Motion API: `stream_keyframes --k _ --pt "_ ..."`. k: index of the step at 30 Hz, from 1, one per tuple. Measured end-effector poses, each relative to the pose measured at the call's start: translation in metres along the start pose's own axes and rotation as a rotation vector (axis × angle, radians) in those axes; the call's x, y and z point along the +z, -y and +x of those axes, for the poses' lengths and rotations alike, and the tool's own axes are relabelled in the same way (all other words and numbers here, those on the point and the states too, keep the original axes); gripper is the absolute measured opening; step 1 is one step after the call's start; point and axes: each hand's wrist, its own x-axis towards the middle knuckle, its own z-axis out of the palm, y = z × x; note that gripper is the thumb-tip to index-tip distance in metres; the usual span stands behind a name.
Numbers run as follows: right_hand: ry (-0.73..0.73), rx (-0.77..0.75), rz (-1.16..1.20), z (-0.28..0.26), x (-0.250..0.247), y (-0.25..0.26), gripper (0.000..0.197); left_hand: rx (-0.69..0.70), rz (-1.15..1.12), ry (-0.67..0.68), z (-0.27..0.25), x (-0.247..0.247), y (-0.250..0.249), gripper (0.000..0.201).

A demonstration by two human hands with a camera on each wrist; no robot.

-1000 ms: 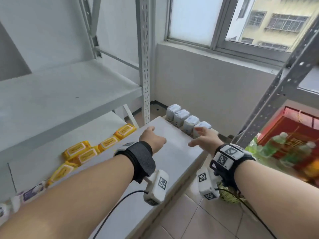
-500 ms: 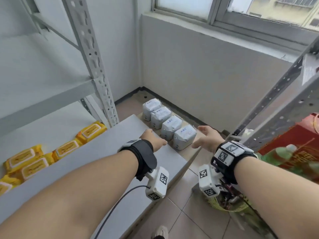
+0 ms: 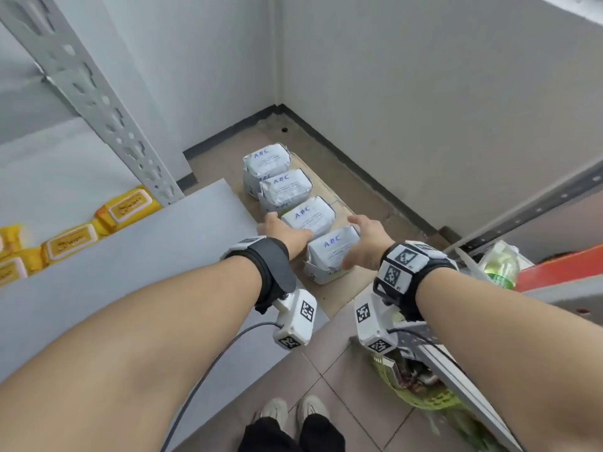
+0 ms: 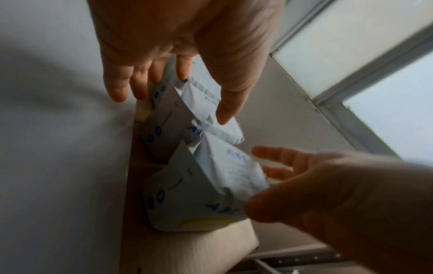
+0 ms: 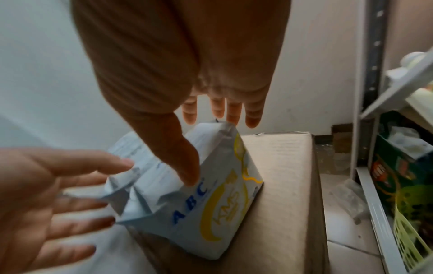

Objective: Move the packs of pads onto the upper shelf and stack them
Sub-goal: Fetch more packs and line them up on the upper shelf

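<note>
Several white packs of pads marked ABC stand in a row on a beige board (image 3: pixel 339 301) on the floor. The nearest pack (image 3: pixel 332 252) (image 4: pixel 203 185) (image 5: pixel 199 204) lies between my hands. My left hand (image 3: pixel 284 234) (image 4: pixel 168 103) (image 5: pixel 103 194) is at its left side, beside the third pack (image 3: pixel 308 215), with fingers spread and straight, holding nothing. My right hand (image 3: pixel 365 243) (image 4: pixel 262 178) (image 5: pixel 206 148) reaches over the right side of the nearest pack, and its thumb (image 5: pixel 189 178) touches the pack's top. Its fingers are straight.
A grey shelf board (image 3: pixel 130 272) is at my left, with yellow packs (image 3: pixel 127 207) beyond it and a perforated upright (image 3: pixel 98 102). On the right, a metal rack holds a green bottle (image 3: pixel 499 265), a red box (image 3: pixel 561 269) and a yellow-green basket (image 3: pixel 421 396). Walls close the corner.
Both hands have moved forward and down off the grey shelf board to either side of the nearest white pack. The view has tilted down toward the floor.
</note>
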Motion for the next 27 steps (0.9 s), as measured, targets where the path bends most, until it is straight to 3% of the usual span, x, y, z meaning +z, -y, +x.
stream_keyframes --k 4,9,16,24,27 --pt "0.057 -0.084 -0.179 0.014 0.006 -0.006 0.1 0.091 0.05 -0.073 0.013 0.019 -0.002 0.072" --pt "0.061 -0.157 -0.13 0.027 0.011 -0.015 0.096 0.094 0.01 -0.124 0.028 0.029 0.004 0.079" --pt "0.017 -0.317 -0.329 0.031 0.009 -0.017 0.067 0.12 0.048 -0.107 0.033 0.021 0.02 0.072" --pt "0.261 -0.301 -0.099 0.007 -0.024 0.014 0.065 0.022 -0.134 -0.042 0.007 -0.025 0.016 0.055" --pt "0.43 -0.272 0.171 -0.015 -0.039 0.043 0.058 -0.024 -0.278 -0.043 -0.013 -0.065 0.005 0.062"
